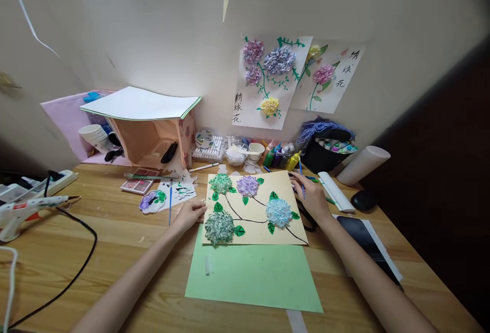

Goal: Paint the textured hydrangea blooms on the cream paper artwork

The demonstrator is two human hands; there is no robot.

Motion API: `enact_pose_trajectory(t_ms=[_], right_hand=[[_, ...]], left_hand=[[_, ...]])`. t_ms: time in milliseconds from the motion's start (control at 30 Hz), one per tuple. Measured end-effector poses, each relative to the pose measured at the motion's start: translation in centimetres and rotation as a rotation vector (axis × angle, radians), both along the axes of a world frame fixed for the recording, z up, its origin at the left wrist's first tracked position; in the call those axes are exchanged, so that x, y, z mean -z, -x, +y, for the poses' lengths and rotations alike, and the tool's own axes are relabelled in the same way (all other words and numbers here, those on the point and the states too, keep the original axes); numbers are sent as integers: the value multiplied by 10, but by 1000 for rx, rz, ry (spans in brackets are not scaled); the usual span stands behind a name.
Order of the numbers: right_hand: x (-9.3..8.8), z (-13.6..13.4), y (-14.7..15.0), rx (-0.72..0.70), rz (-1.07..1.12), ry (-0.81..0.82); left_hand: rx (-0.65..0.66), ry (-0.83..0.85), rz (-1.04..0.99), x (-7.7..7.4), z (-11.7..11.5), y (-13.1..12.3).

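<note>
A cream sheet of paper lies over the upper part of a green sheet. It bears raised, crumpled-paper flowers in green, purple and blue, with painted green leaves and thin dark stems. My left hand pinches the cream sheet's left edge between thumb and fingers. At the upper right edge is my right hand, its fingers curled, with a thin blue paintbrush standing up out of them. Its fingertips touch the sheet's corner. A strip of tape sticks to the green sheet.
To the left lie a paint palette, another blue brush and a glue gun with its cord. A peach box, paint bottles and a black bag line the wall. A phone and mouse are right.
</note>
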State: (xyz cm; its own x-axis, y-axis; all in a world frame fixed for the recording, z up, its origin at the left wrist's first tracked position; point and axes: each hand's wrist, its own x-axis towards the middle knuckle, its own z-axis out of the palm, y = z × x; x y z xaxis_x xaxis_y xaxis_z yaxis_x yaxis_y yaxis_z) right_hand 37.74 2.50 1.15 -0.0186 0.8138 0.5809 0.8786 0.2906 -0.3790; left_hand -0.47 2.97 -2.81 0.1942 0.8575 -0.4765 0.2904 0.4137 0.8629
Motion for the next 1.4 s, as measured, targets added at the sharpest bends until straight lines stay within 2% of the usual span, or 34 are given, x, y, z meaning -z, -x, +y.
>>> enact_pose_trajectory(t_ms=[167,333,433,533,633,733,800,867,967,1067,1167,1300,1400], right_hand=[[-11,-5,12,30,107,-70],[-36,-17,44,-199,558,40],[-51,-20,66,-298,737,96],[-60,-20,86,-390,906,190],[-62,-20,106,-462,1022,277],[-59,-21,127,-497,1048,381],[-56,-20,142,-516,1035,441],[-55,-18,159,-532,1017,474],[-54,-12,186,-582,983,495],[-55,-3,216,-656,862,534],[-55,8,245,-685,653,568],[-52,20,278,-749,409,552],[-52,24,290,-788,270,515]], left_hand=[[15,-20,18,2,9,0],[-19,-98,7,-1,12,-3],[-116,-239,33,-12,6,5],[-278,-462,122,-31,-7,31],[-494,-678,261,-47,-18,72],[-711,-794,385,-52,-19,119],[-751,-809,433,-48,-16,145],[-714,-785,459,-42,-14,164],[-556,-715,481,-31,-16,178],[-373,-664,513,-22,-21,177],[-243,-648,542,-15,-23,169],[-180,-656,586,-8,-20,161],[-170,-677,620,-6,-18,159]])
